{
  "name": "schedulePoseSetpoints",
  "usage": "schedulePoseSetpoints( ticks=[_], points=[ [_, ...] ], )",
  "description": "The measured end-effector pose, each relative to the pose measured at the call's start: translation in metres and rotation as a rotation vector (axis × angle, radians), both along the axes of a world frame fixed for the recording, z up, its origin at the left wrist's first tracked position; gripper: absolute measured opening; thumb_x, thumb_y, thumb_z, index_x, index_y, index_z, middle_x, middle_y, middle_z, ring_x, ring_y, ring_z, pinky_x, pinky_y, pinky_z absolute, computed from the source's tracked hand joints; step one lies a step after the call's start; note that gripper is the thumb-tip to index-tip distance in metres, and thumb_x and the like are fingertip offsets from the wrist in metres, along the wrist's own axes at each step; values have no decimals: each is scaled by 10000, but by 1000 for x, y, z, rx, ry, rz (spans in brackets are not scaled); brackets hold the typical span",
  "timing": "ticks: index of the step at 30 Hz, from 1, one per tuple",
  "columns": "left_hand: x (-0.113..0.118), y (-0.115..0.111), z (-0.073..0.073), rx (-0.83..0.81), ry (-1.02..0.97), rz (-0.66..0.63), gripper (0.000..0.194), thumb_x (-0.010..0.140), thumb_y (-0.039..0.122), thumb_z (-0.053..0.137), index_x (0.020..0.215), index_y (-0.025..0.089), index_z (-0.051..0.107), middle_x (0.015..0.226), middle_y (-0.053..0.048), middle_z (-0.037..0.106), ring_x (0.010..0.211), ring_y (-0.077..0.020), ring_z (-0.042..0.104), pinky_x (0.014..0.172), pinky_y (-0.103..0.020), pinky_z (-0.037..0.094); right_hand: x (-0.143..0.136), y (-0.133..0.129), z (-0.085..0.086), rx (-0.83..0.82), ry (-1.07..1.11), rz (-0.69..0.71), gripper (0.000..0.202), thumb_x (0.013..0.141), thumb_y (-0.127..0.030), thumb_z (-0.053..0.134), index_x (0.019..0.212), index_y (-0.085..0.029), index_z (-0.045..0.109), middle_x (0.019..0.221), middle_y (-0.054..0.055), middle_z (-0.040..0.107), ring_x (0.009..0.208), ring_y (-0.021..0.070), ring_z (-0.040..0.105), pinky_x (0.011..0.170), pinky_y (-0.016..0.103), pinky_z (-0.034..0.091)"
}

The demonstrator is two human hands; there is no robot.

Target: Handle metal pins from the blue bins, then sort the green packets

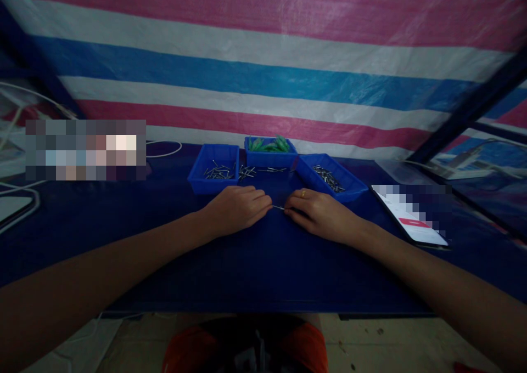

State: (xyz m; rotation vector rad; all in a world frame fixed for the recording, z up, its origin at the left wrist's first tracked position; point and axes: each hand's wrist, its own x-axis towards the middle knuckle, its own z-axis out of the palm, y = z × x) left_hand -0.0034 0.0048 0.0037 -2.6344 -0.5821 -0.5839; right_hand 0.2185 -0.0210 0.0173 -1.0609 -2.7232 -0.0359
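A thin metal pin [278, 207] spans the small gap between my two hands, just above the blue table. Closed fingertips of my left hand [239, 209] pinch its left end. At the other end, my right hand [323, 213], with a ring on one finger, pinches it too; what else those fingertips may cover is hidden. Beyond my left hand stands a blue bin [195, 184] with loose thin metal pins [219, 171]. More pins [247, 171] lie on the table beside it. A second blue bin [354, 189], near my right hand, holds short metal pieces [328, 179].
A third blue bin [269, 159] at the back contains green pieces [269, 144]. To the right lies a phone or tablet [411, 225] with a lit screen. A white cable [168, 153] runs at the back left. Behind the table [263, 274] hangs a striped sheet [263, 71].
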Motion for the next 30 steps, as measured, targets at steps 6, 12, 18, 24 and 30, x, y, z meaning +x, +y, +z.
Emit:
schedulePoseSetpoints(
  ticks=[6, 12, 18, 24, 30],
  points=[
    [0, 0, -1, -3, 8, 16, 230, 917, 250, 406, 847, 153, 603, 715, -5, 600, 652, -131, 546, 589, -240, 398, 0, 0, 2, -11, -11, -6, 208, 903, -218, 418, 905, -126, 605, 847, 73, 591, 790, 168, 550, 727, 297, 442],
    [0, 0, -1, -7, 16, 28, 217, 913, 250, 415, 851, 156, 601, 730, -8, 605, 662, -138, 549, 585, -242, 395, -1, -1, 3, -7, -6, -22, 212, 906, -222, 416, 906, -124, 604, 841, 73, 589, 795, 170, 556, 737, 300, 448],
    [1, 1, -2, -13, 36, 47, 209, 911, 243, 416, 831, 157, 589, 725, -11, 603, 658, -137, 540, 586, -238, 387, -1, -2, 4, 9, 25, -41, 206, 907, -215, 412, 909, -131, 600, 836, 71, 589, 791, 165, 561, 743, 291, 446],
    [-1, 2, -3, -30, 52, 51, 207, 908, 246, 417, 830, 161, 588, 729, -6, 601, 660, -141, 542, 591, -244, 393, -1, -2, 5, 12, 43, -38, 214, 910, -230, 405, 911, -133, 597, 837, 66, 589, 779, 165, 560, 738, 297, 448],
    [0, 2, -3, -31, 39, 49, 219, 909, 248, 411, 834, 156, 595, 728, -9, 603, 656, -136, 546, 590, -242, 394, 0, -1, 4, 8, 37, -39, 221, 913, -237, 398, 914, -138, 597, 837, 65, 589, 784, 164, 560, 745, 297, 443]
  ],
)
